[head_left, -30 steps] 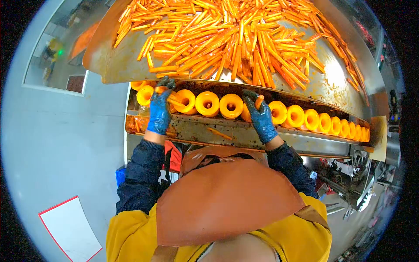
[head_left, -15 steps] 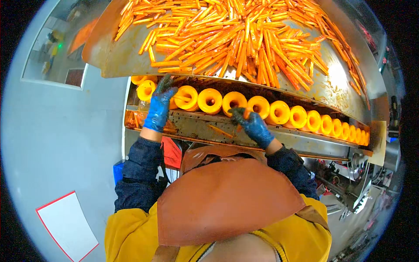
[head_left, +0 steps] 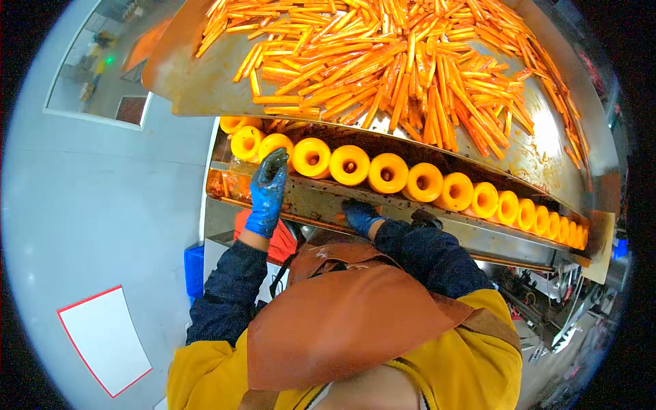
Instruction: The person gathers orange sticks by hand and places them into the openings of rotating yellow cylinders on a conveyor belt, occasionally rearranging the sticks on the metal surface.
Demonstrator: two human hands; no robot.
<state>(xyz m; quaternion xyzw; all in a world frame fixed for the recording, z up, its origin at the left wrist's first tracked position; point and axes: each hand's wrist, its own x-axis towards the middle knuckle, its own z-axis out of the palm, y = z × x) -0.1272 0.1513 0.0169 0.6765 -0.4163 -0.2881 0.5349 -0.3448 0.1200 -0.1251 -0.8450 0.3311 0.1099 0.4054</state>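
Note:
My left hand (head_left: pixel 268 191), in a blue glove darkened at the fingers, is raised in front of a yellow funnel-mouthed cup (head_left: pixel 275 145) near the left end of a long row. Its fingers are curled together, and anything between them is hidden. My right hand (head_left: pixel 360 216), gloved the same way, reaches low over the metal ledge (head_left: pixel 311 198) with its fingers closed. An orange stick (head_left: pixel 340 217) shows at its fingertips, and a bit of orange shows by the palm. Inside one nearby cup (head_left: pixel 349 152), a stick end is visible.
Beyond the row, a sloping metal tray (head_left: pixel 212 82) carries a heap of glossy orange sticks (head_left: pixel 383 61). More sticks lie in a bin (head_left: pixel 229 184) at the left end. A brown apron (head_left: pixel 342 321) covers my front. Machinery (head_left: pixel 560 301) stands at right.
My right hand has moved down and left from the cups to the ledge, over where a loose stick lay. My left hand has lowered slightly, its fingers now more curled. The view has shifted.

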